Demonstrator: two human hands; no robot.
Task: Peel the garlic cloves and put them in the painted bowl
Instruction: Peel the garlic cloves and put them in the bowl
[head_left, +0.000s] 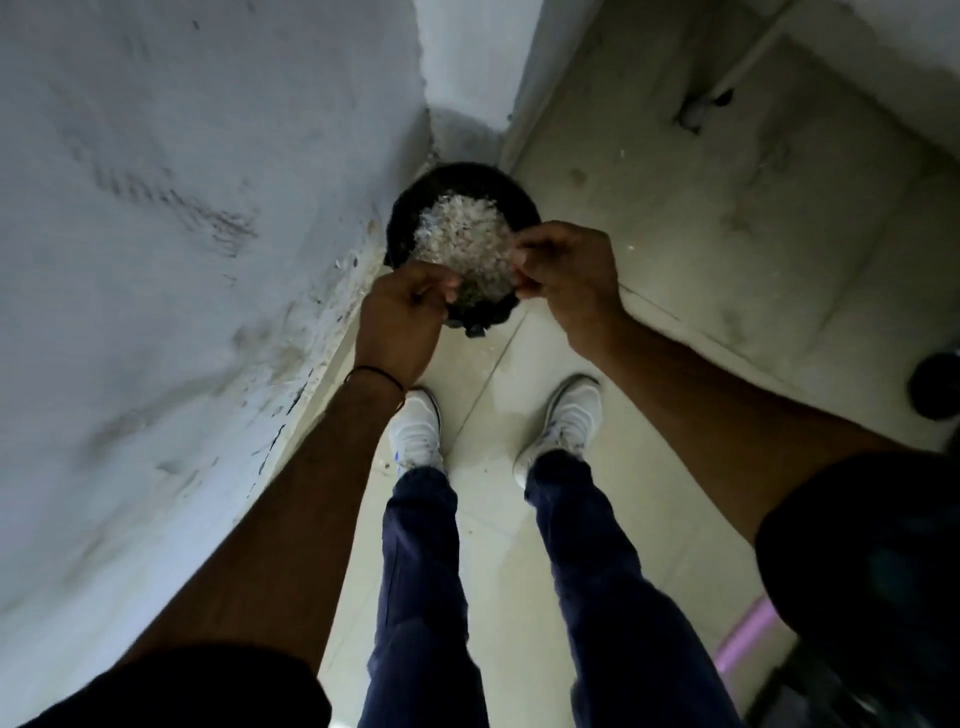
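Observation:
I stand over a black bin (415, 208) on the floor in a wall corner, piled with pale garlic skins (460, 234). My left hand (402, 317) hovers over the bin's near left rim with its fingers curled inward, and I see nothing inside them. Over the near right rim, my right hand (563, 270) has its fingertips pinched on a small pale scrap of garlic skin (519, 255). No painted bowl or whole clove is in view.
A grey plastered wall (182, 260) runs along the left and meets a pillar (467, 67) behind the bin. My white shoes (415, 431) stand on the pale tiled floor (727, 234). A dark round object (937, 384) lies at the right edge.

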